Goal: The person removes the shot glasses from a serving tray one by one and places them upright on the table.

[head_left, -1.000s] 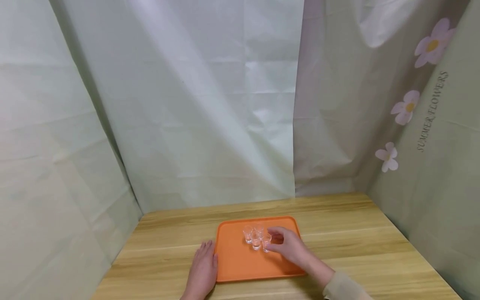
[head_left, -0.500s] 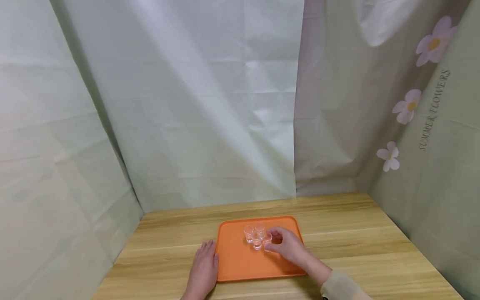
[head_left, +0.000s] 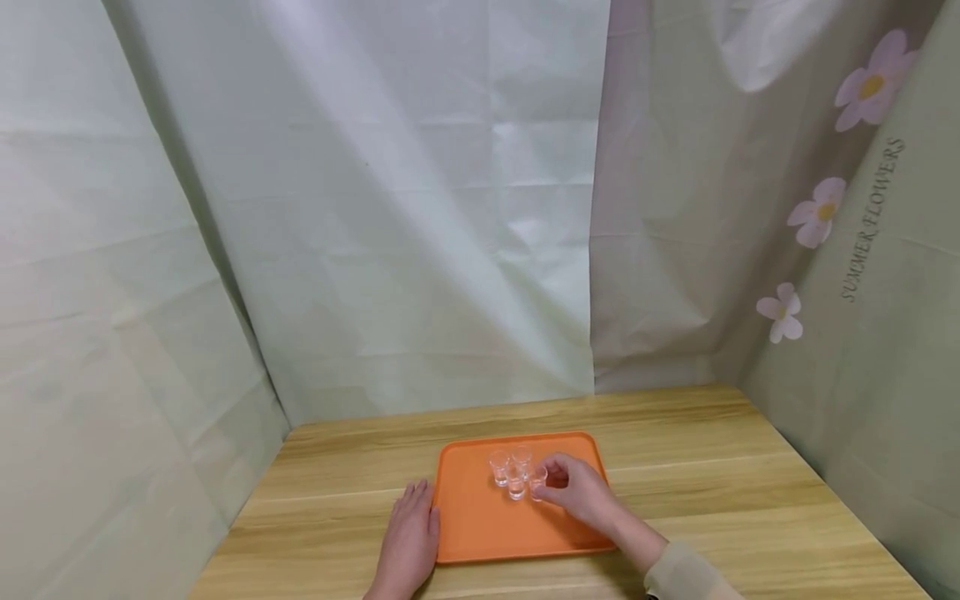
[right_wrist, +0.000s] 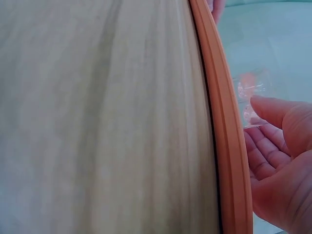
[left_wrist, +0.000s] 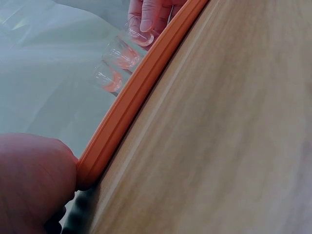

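Observation:
Several small clear shot glasses stand upright in a tight cluster on an orange tray (head_left: 480,533). My right hand (head_left: 583,493) reaches over the tray from the right and pinches the rightmost shot glass (head_left: 537,482) between thumb and curled fingers. In the right wrist view the thumb (right_wrist: 273,108) lies against the clear glass (right_wrist: 248,113); the tray's rim hides its base. Another shot glass (head_left: 516,483) stands just left of the held one. My left hand (head_left: 408,537) lies with fingers straight along the tray's left edge, its thumb side touching the rim.
The tray lies on a wood-grain table (head_left: 330,492). Pale fabric curtains (head_left: 420,250) hang behind the table and at both sides. The right one bears printed flowers (head_left: 782,312) and lettering.
My right hand's fingers have curled in closer around the rightmost shot glass. The left hand and the tray keep their places, with the head view shifting slightly.

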### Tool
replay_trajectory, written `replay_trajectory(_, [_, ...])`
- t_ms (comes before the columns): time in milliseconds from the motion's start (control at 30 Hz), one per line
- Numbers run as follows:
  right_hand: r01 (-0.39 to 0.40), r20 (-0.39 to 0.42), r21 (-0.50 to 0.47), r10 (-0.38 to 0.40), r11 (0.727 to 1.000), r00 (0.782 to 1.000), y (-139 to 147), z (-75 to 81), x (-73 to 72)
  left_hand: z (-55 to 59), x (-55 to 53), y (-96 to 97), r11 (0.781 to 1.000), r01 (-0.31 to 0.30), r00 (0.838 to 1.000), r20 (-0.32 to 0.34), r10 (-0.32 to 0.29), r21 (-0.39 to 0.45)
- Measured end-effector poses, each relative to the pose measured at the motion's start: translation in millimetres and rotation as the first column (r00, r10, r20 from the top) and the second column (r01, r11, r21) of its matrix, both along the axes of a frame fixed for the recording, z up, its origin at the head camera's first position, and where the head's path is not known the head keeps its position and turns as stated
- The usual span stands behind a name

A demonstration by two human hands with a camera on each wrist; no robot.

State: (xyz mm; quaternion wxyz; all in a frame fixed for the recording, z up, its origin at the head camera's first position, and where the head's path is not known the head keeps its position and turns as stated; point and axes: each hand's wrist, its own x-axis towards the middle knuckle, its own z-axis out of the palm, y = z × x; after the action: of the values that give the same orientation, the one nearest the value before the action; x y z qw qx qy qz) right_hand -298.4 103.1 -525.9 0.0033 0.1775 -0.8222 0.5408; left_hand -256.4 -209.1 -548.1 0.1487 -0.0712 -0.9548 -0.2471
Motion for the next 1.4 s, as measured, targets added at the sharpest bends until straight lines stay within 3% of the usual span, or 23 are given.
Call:
replay_trajectory(467, [-0.036, -0.047, 0.036, 0.038, 0.999, 0.998, 5.7, -3.6, -0.9, -2.0, 2.7, 0.3, 1.000, 0.005, 0.999, -0.038, -0.005, 0.011])
replay_trajectory(667, [-0.014, -0.045, 0.024, 0.015, 1.000, 0.999, 10.0, -2.2, 4.1, -4.0, 1.1, -0.5, 1.000, -0.007, 1.000, -0.011, 0.007, 0.010])
replay_trajectory(933, [0.065, -0.062, -0.021, -0.067, 0.998, 0.996, 20.6, 9.5, 10.2, -5.2, -0.6, -0.4, 1.000, -0.007, 1.000, -0.008, 0.007, 0.006])
replay_trajectory(1167, [0.149, -0.038, -0.032, -0.150, 0.988, 0.988, 33.5, 22.6, 13.6, -4.0, -1.7, -0.7, 1.000, 0.001, 0.999, -0.033, -0.001, 0.002])
replay_trajectory(1400, [0.211, 0.002, -0.028, -0.211, 0.977, 0.978, 47.1, 30.8, 13.5, -6.8, -0.2, -1.7, 1.000, -0.012, 1.000, -0.014, 0.012, 0.017])
